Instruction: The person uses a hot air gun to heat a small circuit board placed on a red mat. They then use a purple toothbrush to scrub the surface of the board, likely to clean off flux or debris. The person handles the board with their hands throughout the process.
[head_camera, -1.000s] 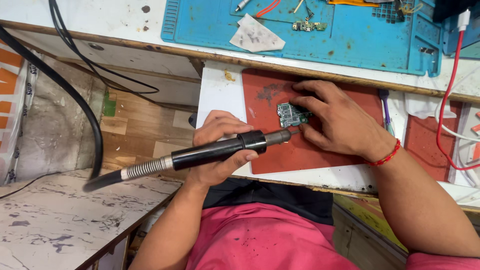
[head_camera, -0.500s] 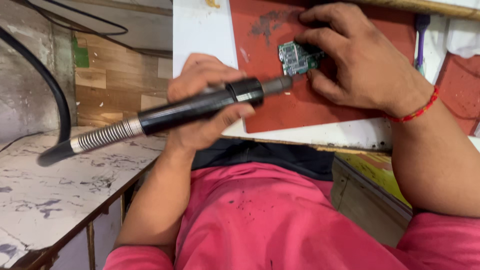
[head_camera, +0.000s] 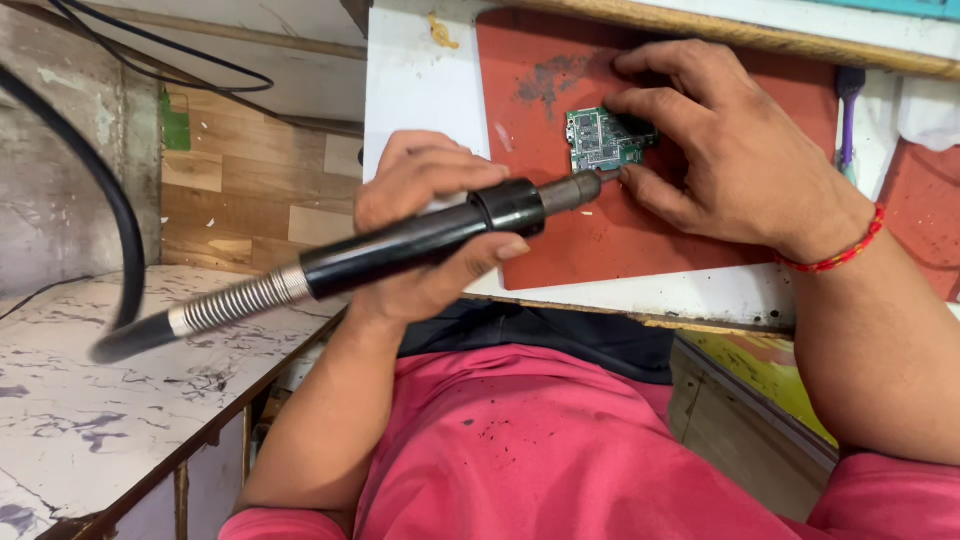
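My left hand (head_camera: 425, 230) grips a black hot-air tool handle (head_camera: 420, 240) with a metal spring collar and a thick black hose trailing left. Its metal nozzle (head_camera: 575, 190) points at the lower edge of a small green circuit board (head_camera: 600, 142). The board lies on a red mat (head_camera: 600, 230) on the white bench. My right hand (head_camera: 725, 150) presses on the board's right side with fingertips, pinning it to the mat; a red thread bracelet circles that wrist.
A purple-handled tool (head_camera: 850, 110) lies at the mat's right edge. A wooden strip (head_camera: 750, 30) runs along the back of the bench. To the left stands a marbled white table (head_camera: 90, 400), with black cables (head_camera: 120, 220) above it.
The view has dropped and closed in on the mat; the blue mat at the back is gone from view. Both hands keep their hold, the nozzle still at the board.
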